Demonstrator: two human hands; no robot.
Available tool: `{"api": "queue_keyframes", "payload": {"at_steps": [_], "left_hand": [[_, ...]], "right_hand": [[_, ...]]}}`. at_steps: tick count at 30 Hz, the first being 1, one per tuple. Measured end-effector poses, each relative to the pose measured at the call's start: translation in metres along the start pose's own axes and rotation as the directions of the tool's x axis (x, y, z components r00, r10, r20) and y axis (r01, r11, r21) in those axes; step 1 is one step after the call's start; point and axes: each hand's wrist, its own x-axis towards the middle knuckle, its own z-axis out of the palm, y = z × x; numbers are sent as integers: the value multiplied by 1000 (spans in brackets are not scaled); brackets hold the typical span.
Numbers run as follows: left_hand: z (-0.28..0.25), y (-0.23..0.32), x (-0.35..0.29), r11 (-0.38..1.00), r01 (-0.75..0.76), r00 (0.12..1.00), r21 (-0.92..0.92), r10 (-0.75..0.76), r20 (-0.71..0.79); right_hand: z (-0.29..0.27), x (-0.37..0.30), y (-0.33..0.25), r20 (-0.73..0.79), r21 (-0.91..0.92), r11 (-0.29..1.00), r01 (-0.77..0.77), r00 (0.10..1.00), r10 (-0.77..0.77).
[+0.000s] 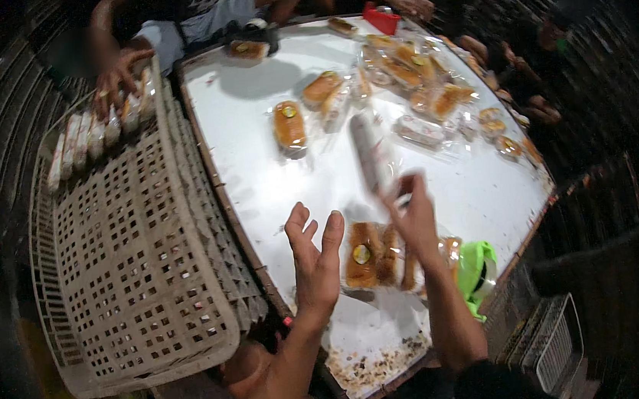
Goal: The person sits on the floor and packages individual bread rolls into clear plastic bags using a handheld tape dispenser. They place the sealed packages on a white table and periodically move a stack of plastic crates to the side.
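Note:
My left hand (pixel 315 265) is raised over the near part of the white table, fingers apart and nothing in it. My right hand (pixel 415 221) pinches the lower end of a wrapped bread pack (pixel 367 152), which stands edge-on, tilted and smeared by motion. Below and between my hands, wrapped bread rolls (pixel 368 255) with a yellow round label lie on the table, partly hidden by my right forearm. A single wrapped bread (pixel 289 125) lies farther off, beside two more packs (pixel 322 90).
A stack of plastic crates (pixel 129 256) stands left, its top one holding a row of packs (pixel 90 137) under another person's hand (pixel 117 79). More wrapped bread (pixel 407 68) is piled at the far right of the table (pixel 258 198). A bright green cloth (pixel 474 273) lies by my right forearm.

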Motion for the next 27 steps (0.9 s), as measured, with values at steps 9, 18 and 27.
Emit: {"api": "queue_keyframes", "payload": {"at_steps": [9,18,27], "left_hand": [[27,-35,-58,823,-510,710,249,240,662],[42,-49,-108,918,-385,808,-97,386,445],[29,-10,-131,739,-659,570,-140,612,548]], "right_hand": [[-62,-173,-53,-6,550,818,-169,979,206],[-109,-193,-58,-332,324,931,165,942,-52],[-121,-203,-72,-460,20,966,258,860,-221]]}}
